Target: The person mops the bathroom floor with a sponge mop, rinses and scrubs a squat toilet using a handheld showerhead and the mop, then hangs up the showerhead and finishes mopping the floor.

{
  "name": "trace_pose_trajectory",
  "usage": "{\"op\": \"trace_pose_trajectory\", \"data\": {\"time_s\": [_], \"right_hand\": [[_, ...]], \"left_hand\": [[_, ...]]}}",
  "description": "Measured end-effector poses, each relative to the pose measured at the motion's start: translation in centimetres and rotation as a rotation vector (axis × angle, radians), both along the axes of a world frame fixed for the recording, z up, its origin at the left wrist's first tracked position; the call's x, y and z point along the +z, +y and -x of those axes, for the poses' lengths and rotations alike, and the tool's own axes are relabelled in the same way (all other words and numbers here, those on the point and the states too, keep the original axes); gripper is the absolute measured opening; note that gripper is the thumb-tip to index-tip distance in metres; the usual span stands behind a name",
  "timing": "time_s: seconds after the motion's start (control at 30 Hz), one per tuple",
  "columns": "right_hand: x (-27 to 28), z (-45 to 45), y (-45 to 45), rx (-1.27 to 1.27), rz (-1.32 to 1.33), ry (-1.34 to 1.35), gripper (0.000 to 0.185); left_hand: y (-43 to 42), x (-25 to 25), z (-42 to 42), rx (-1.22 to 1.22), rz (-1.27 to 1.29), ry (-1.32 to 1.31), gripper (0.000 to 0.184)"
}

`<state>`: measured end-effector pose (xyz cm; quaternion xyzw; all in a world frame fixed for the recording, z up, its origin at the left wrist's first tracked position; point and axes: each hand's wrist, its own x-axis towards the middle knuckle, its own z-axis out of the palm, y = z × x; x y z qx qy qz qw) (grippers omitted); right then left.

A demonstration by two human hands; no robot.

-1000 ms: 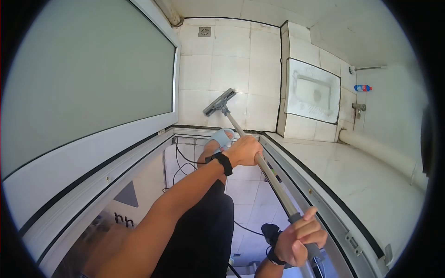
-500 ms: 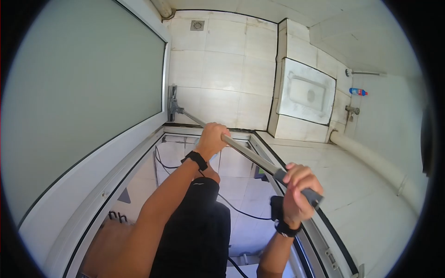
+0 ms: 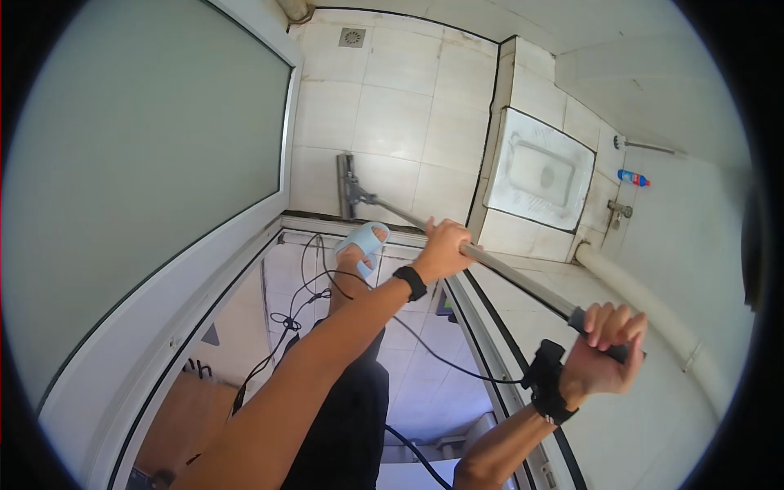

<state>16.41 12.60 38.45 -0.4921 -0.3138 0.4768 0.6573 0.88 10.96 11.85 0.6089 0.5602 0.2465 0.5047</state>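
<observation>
A long-handled floor tool has a grey pole running from lower right to upper left. Its flat grey head rests on the pale tiles just inside the doorway, a little off the door frame. My left hand is wrapped round the middle of the pole. At the pole's dark grey end grip, my right hand holds on with its fingers curled over the top. Both wrists carry black bands, and a black device with a cable sits at the right wrist.
A frosted door stands at the left. Over the raised step is a white squat toilet, with a blue bottle beyond it. A floor drain lies at the top. Black cables hang near my slippered foot.
The tool's head swung left to the door frame, then came back a little to the right. Both hands have moved right with the pole, the right one also upward.
</observation>
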Motion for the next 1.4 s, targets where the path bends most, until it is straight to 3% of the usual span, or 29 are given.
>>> {"op": "trace_pose_trajectory", "data": {"time_s": [0.17, 0.27, 0.43, 0.7, 0.83, 0.93, 1.1, 1.17, 1.2, 1.4], "right_hand": [[3.7, -1.3, 0.6, 0.042, -0.081, -0.214, 0.03], [4.7, -0.9, -0.2, -0.04, -0.081, -0.268, 0.029], [5.4, 0.2, -2.9, -0.187, -0.078, -0.427, 0.03], [4.8, 3.4, -7.3, -0.211, -0.201, -0.637, 0.035], [3.7, 4.4, -7.7, -0.245, -0.238, -0.723, 0.039], [3.3, 5.3, -7.4, -0.168, -0.001, -0.783, 0.042], [1.0, 6.9, -7.8, -0.262, -0.121, -0.788, 0.041], [1.1, 7.5, -8.9, -0.22, -0.055, -0.852, 0.046], [0.7, 7.4, -9.8, -0.177, -0.112, -0.768, 0.035], [3.2, 8.7, -6.8, 0.086, -0.181, -0.686, 0.041]], "left_hand": [[0.6, 2.2, -5.4, 0.032, 0.034, -0.199, 0.03], [0.2, 2.8, -7.8, 0.002, 0.031, -0.35, 0.026], [-1.6, 2.7, -11.1, -0.062, 0.05, -0.389, 0.025], [-2.4, 2.6, -11.7, -0.358, 0.009, -0.469, 0.026], [-2.2, 1.4, -12.1, -0.36, -0.04, -0.539, 0.028], [-1.9, -0.5, -11.5, -0.325, -0.073, -0.53, 0.029], [-2.4, -1.2, -10.7, -0.309, -0.099, -0.514, 0.028], [-2.2, -1.3, -9.9, -0.324, -0.075, -0.5, 0.028], [-2.3, -1.5, -9.4, -0.358, -0.094, -0.51, 0.028], [-2.1, -1.6, -5.9, -0.417, -0.145, -0.524, 0.031]]}}
